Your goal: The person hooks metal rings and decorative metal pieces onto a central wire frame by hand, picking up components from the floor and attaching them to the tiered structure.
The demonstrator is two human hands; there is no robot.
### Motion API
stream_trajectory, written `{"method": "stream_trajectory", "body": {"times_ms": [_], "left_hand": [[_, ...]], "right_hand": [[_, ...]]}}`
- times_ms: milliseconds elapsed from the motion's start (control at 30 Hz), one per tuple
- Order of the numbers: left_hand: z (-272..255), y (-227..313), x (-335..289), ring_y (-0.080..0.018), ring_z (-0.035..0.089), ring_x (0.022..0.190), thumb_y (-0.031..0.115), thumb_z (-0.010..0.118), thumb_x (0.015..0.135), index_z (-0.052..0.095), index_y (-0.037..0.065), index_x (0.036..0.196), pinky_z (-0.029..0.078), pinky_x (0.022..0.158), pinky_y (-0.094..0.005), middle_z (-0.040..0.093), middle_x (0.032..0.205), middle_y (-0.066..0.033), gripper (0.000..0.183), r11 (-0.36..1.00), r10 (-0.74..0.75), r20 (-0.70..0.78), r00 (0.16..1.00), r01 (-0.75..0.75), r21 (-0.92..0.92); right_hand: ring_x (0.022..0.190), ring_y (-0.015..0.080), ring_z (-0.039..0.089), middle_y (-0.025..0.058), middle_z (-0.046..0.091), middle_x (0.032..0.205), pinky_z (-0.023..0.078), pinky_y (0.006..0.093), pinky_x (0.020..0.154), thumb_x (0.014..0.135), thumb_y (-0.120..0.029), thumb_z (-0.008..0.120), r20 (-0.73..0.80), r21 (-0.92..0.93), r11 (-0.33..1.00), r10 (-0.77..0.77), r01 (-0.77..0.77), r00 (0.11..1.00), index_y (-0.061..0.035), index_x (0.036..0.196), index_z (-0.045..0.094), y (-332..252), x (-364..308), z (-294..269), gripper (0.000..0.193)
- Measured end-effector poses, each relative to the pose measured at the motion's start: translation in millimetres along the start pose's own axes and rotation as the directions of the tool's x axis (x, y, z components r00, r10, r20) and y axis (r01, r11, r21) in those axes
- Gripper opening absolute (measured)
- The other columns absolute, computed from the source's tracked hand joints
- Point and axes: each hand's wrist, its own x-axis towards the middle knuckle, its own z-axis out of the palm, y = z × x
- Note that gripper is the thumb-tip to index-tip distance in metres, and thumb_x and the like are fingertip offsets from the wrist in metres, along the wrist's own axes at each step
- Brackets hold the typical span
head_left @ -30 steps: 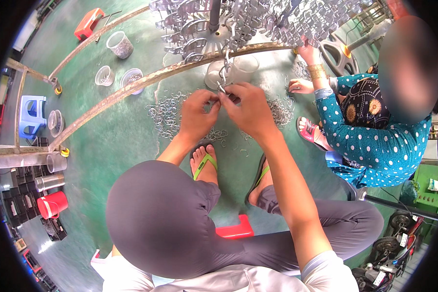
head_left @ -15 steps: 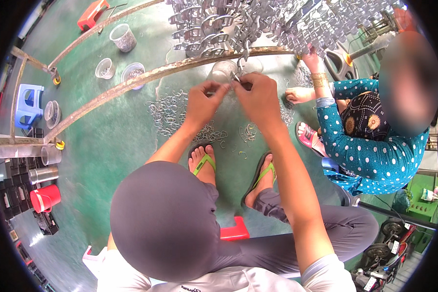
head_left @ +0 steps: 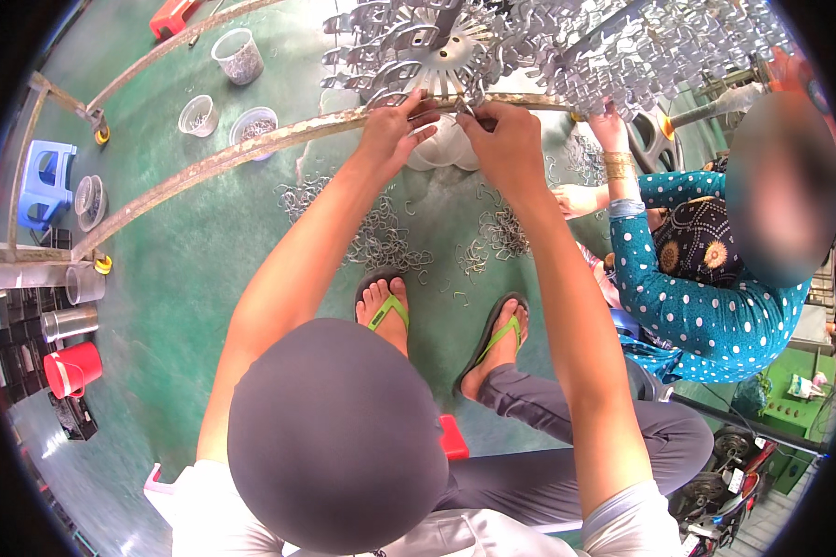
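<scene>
A rack of silvery metal pieces [head_left: 395,46] hangs in front of me, clustered round a slotted disc [head_left: 455,54]. My left hand [head_left: 392,137] is raised to the lower left of this cluster, its fingers apart and close to the lowest pieces. My right hand [head_left: 509,144] is just beneath the disc, thumb and fingertips pinched on a small silvery metal hook [head_left: 475,113]; the fingers partly hide it. Loose metal hooks [head_left: 381,237] lie in heaps on the green floor below, with another pile [head_left: 503,232] under my right wrist.
A rusty frame bar [head_left: 223,162] curves across behind my hands. Plastic tubs [head_left: 239,58] stand beyond it at left, near a blue stool [head_left: 46,186]. At right sits a co-worker in a dotted teal sleeve [head_left: 706,311], one hand [head_left: 609,128] up at the hanging pieces. A red bucket [head_left: 72,369] stands far left.
Both hands were close together below the rack. My left hand has moved up and its fingers have spread; my right hand has shifted slightly right. The slotted disc has come into view.
</scene>
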Motion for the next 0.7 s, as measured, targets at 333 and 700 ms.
{"method": "stream_trajectory", "body": {"times_ms": [333, 700], "left_hand": [[6, -15, 0, -0.0231, 0.064, 0.104, 0.026, 0.059, 0.101, 0.062, 0.001, 0.106, 0.051, 0.094, -0.0367, 0.067, 0.107, -0.0118, 0.025, 0.997, 0.072, -0.013, 0.997, -0.072, 0.006], [5, -25, -13, -0.0247, 0.067, 0.1, 0.019, 0.054, 0.103, 0.06, -0.007, 0.11, 0.055, 0.091, -0.0357, 0.068, 0.109, -0.0172, 0.028, 0.991, 0.134, 0.015, 0.991, -0.134, 0.005]], "right_hand": [[0.062, 0.0349, 0.065, 0.0218, 0.067, 0.07, 0.05, 0.0406, 0.062, 0.084, -0.015, 0.071, -0.07, -0.042, 0.996, -0.084, 0.081, 0.994, 0.0057, 0.082, 0.071, 4, 3, 10, 0.02], [0.064, 0.0274, 0.068, 0.0197, 0.07, 0.076, 0.052, 0.0369, 0.064, 0.085, -0.018, 0.072, -0.114, -0.059, 0.998, -0.03, 0.024, 0.993, 0.0067, 0.09, 0.072, 9, -9, 15, 0.025]]}}
